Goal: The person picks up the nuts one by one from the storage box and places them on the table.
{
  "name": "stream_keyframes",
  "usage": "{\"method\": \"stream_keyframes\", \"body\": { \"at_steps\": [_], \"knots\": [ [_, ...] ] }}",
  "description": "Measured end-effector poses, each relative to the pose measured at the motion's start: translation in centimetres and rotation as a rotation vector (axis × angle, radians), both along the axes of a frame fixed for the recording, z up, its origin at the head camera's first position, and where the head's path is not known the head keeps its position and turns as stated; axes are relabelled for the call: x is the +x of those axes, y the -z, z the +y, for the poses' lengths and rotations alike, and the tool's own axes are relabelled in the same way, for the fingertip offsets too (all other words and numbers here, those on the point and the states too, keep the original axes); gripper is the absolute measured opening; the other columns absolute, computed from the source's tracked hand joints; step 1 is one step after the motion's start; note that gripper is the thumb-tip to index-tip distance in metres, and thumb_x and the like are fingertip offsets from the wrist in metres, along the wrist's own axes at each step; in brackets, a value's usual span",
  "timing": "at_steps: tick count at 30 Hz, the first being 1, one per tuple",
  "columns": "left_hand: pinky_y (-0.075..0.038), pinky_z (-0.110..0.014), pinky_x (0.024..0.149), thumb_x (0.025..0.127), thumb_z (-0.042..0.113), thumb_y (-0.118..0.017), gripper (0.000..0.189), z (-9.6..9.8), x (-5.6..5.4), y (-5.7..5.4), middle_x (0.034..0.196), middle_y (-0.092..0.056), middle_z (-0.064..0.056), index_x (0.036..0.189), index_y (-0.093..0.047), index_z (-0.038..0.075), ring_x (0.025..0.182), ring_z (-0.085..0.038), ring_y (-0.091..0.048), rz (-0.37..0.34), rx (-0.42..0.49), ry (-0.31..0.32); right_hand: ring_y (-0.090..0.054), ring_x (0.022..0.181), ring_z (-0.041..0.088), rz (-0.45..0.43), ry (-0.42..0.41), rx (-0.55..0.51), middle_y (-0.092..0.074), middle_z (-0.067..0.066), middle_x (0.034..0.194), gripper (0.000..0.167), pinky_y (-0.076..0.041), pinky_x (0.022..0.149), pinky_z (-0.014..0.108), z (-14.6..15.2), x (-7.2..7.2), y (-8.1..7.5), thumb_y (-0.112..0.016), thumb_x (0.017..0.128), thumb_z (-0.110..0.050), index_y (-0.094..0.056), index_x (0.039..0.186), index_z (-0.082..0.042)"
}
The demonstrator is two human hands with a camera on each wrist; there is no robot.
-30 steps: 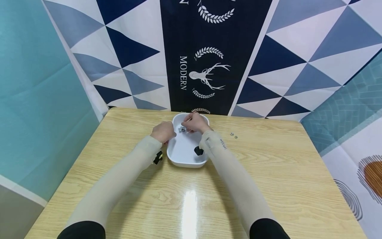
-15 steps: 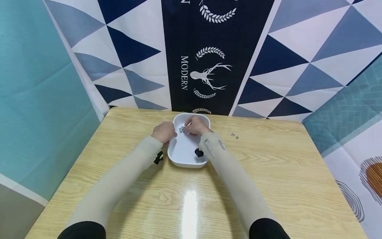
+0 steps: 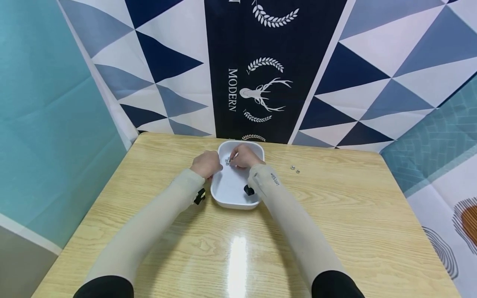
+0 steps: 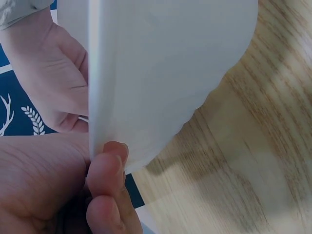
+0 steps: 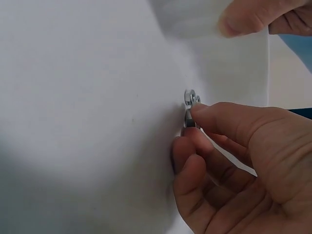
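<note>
A white rectangular tray (image 3: 232,192) with rounded corners stands near the table's back edge. My left hand (image 3: 206,164) grips its left rim; in the left wrist view the fingers (image 4: 105,178) curl against the outer wall, and the thumb (image 5: 241,22) shows inside in the right wrist view. Inside the tray my right hand (image 3: 246,157) pinches a small silver metal nut (image 5: 189,118) between thumb and fingertips. Right by it lie other small nuts (image 5: 189,96), a little cluster (image 3: 227,161) in the head view, partly hidden by my fingers.
Two small metal pieces (image 3: 292,167) lie on the wooden table (image 3: 335,207) to the right of the tray. A patterned cloth (image 3: 253,82) hangs directly behind the table, and a teal one (image 3: 48,103) is at the left.
My right hand has come slightly down and nearer within the tray, with its fingertips now at the nuts. The left hand stays on the rim. The head view has shifted slightly.
</note>
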State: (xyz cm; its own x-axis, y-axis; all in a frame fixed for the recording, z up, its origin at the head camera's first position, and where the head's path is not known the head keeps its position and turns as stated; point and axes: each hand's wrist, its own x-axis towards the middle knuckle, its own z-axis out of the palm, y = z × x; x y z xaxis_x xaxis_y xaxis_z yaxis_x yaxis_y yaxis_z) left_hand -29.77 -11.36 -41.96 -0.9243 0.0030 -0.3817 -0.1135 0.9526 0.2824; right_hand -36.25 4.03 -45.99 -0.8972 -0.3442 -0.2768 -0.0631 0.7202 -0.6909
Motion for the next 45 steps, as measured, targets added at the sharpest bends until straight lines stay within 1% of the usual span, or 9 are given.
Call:
{"method": "stream_keyframes", "body": {
  "at_steps": [4, 12, 18, 21, 27, 30, 34, 40, 45],
  "knots": [
    [-0.048, -0.024, 0.044, 0.101, 0.018, -0.06, 0.027, 0.1, 0.0, -0.1, 0.072, -0.07, -0.009, 0.119, -0.066, 0.0, 0.045, -0.013, -0.059, -0.003, -0.001, -0.01, -0.053, 0.052, 0.011, 0.006, 0.0, 0.014, -0.06, 0.004, 0.071, 0.009, -0.045, 0.049, 0.022, -0.2, 0.0, -0.1, -0.075, 0.086, -0.001, -0.069, 0.092, -0.003],
    [-0.047, -0.024, 0.044, 0.101, 0.019, -0.06, 0.028, 0.2, 0.2, -0.1, 0.072, -0.069, -0.009, 0.12, -0.066, -0.001, 0.046, -0.013, -0.059, -0.01, 0.013, -0.011, -0.054, 0.057, 0.011, 0.044, -0.015, 0.108, -0.06, 0.003, 0.074, 0.009, -0.044, 0.051, 0.021, -0.4, 0.2, -0.1, -0.076, 0.085, -0.002, -0.068, 0.087, -0.004],
    [-0.046, -0.024, 0.044, 0.1, 0.018, -0.06, 0.026, 0.2, 0.4, -0.3, 0.07, -0.068, -0.008, 0.117, -0.066, -0.001, 0.046, -0.012, -0.058, -0.001, 0.028, 0.002, -0.053, 0.056, 0.011, 0.049, -0.027, 0.142, -0.059, 0.001, 0.067, 0.011, -0.042, 0.05, 0.021, -0.3, 0.6, -0.2, -0.077, 0.086, -0.005, -0.068, 0.08, -0.005],
    [-0.047, -0.024, 0.045, 0.1, 0.018, -0.06, 0.026, 0.2, 0.4, -0.3, 0.069, -0.068, -0.008, 0.116, -0.067, -0.001, 0.046, -0.012, -0.058, 0.005, 0.011, 0.009, -0.052, 0.055, 0.01, 0.043, -0.029, 0.144, -0.058, 0.0, 0.064, 0.011, -0.041, 0.05, 0.02, -0.2, 0.8, -0.3, -0.076, 0.085, -0.006, -0.068, 0.078, -0.006],
    [-0.05, -0.027, 0.049, 0.101, 0.021, -0.059, 0.023, 0.7, 0.2, -0.4, 0.07, -0.069, -0.006, 0.111, -0.069, 0.002, 0.048, -0.012, -0.062, 0.018, -0.076, 0.042, -0.053, 0.053, 0.011, 0.015, -0.011, 0.121, -0.06, 0.003, 0.065, 0.009, -0.043, 0.049, 0.022, 0.2, 1.1, -0.8, -0.073, 0.087, -0.007, -0.066, 0.082, -0.006],
    [-0.05, -0.028, 0.051, 0.101, 0.021, -0.06, 0.022, 0.8, 0.0, -0.4, 0.072, -0.07, -0.006, 0.11, -0.069, 0.003, 0.049, -0.013, -0.062, 0.013, -0.09, 0.035, -0.056, 0.055, 0.012, -0.007, -0.002, 0.101, -0.062, 0.005, 0.07, 0.008, -0.046, 0.05, 0.022, 0.4, 1.1, -1.0, -0.072, 0.087, -0.006, -0.064, 0.086, -0.005],
    [-0.05, -0.027, 0.05, 0.099, 0.019, -0.062, 0.021, 0.8, 0.0, -0.4, 0.076, -0.069, -0.006, 0.112, -0.066, 0.004, 0.05, -0.013, -0.062, 0.011, -0.084, 0.02, -0.06, 0.059, 0.014, -0.035, -0.002, 0.082, -0.065, 0.008, 0.076, 0.009, -0.05, 0.052, 0.022, 0.5, 1.2, -1.0, -0.072, 0.088, -0.005, -0.063, 0.09, -0.005],
    [-0.051, -0.028, 0.051, 0.098, 0.018, -0.065, 0.019, 0.7, 0.0, -0.4, 0.079, -0.07, -0.007, 0.11, -0.068, 0.003, 0.051, -0.013, -0.064, 0.04, -0.079, 0.041, -0.064, 0.064, 0.016, -0.054, -0.01, 0.071, -0.066, 0.01, 0.082, 0.011, -0.054, 0.057, 0.024, 0.6, 1.5, -1.0, -0.072, 0.089, -0.006, -0.063, 0.095, -0.005],
    [-0.052, -0.026, 0.049, 0.097, 0.015, -0.065, 0.026, 0.4, 0.1, -0.6, 0.076, -0.071, -0.008, 0.118, -0.068, 0.0, 0.048, -0.014, -0.064, 0.026, -0.029, 0.03, -0.065, 0.066, 0.017, -0.042, -0.032, 0.053, -0.067, 0.01, 0.086, 0.011, -0.056, 0.06, 0.025, 0.8, 1.9, -1.3, -0.071, 0.09, -0.006, -0.063, 0.098, -0.005]
  ]
}}
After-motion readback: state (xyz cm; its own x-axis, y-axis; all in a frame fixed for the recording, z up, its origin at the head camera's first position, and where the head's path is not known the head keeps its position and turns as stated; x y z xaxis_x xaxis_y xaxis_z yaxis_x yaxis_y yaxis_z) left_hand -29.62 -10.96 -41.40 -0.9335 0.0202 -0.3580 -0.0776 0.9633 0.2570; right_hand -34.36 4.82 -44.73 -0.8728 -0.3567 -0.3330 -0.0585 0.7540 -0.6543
